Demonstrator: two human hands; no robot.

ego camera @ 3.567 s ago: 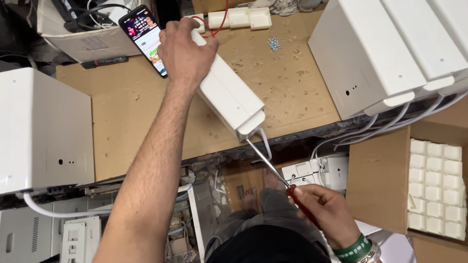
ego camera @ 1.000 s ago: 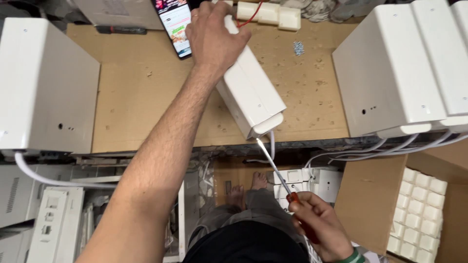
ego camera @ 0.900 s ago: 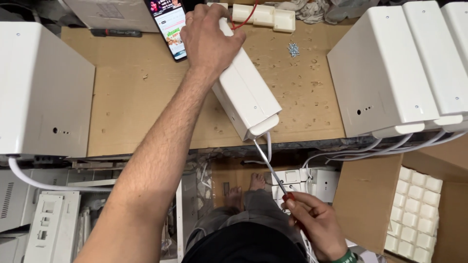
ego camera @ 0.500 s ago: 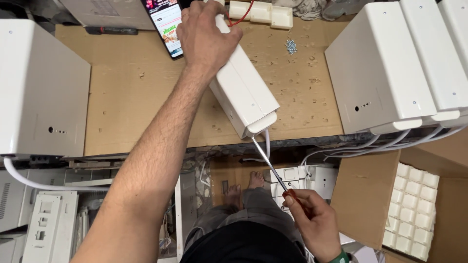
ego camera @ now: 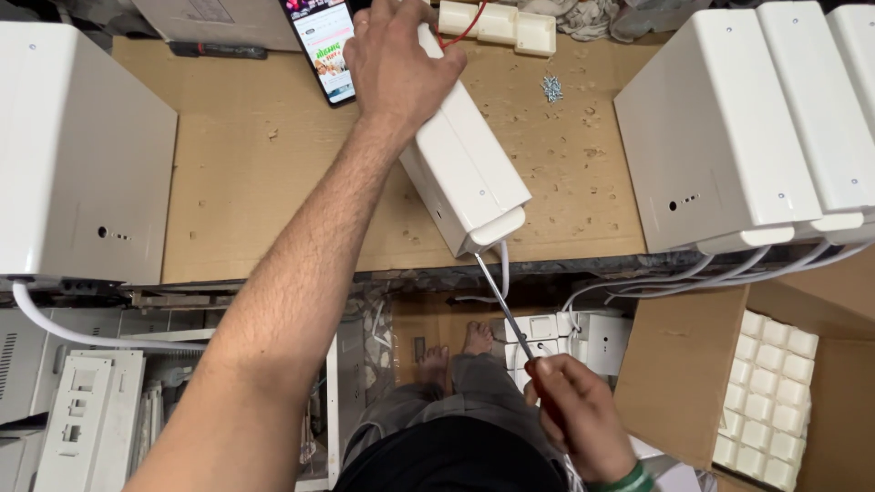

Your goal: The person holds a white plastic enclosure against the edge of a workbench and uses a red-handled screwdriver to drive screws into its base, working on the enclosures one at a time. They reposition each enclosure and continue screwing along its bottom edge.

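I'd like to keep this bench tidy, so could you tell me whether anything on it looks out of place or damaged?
A small pile of loose screws lies scattered on the wooden benchtop, whose surface is pitted with small holes and gouges. The white box under the left hand sits askew, its end overhanging the bench edge where the right hand works a screwdriver.

Five white boxes [ego camera: 465,169], one phone [ego camera: 324,46], one screwdriver [ego camera: 506,310].

White oblong plastic casing [ego camera: 467,173] tilted on the workbench edge, screwdriver [ego camera: 507,308] tip seemingly at its end.
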